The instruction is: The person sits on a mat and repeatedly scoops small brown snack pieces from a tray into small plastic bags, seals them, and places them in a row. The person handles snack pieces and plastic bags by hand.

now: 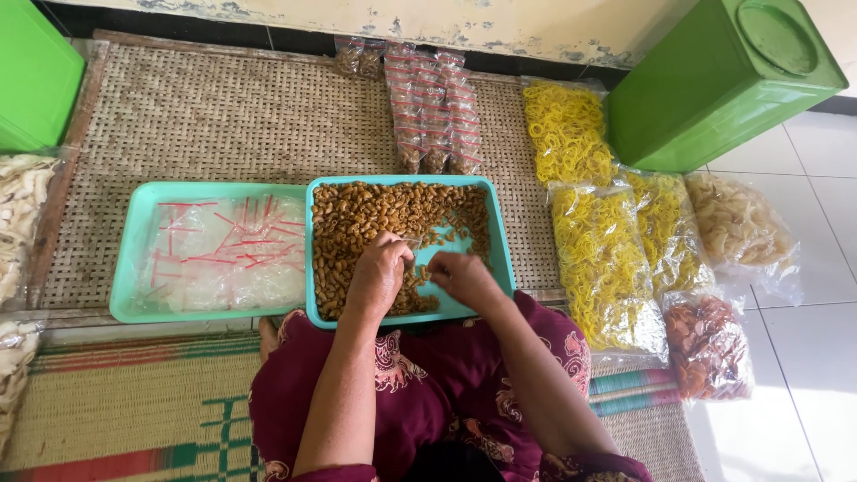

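A teal tray [498, 234] in front of me holds a heap of brown fried snack pieces [370, 219]. My left hand [377, 272] rests over the snacks near the tray's middle and pinches a small clear plastic bag [411, 243] at its top. My right hand [462, 275] is just to its right, fingers curled around a few snack pieces beside the bag's mouth. A second teal tray [125, 254] to the left holds empty clear bags with red seal strips [228, 250]. Filled small packets [433, 112] lie in rows on the woven mat beyond the trays.
Large bags of yellow ring crackers [603, 259] lie to the right, with bags of pale [736, 223] and reddish snacks [708, 346]. Green tubs stand at the far right [714, 80] and far left [31, 76]. Bags of white crackers [20, 214] line the left edge. Tiled floor [803, 375] is at the right.
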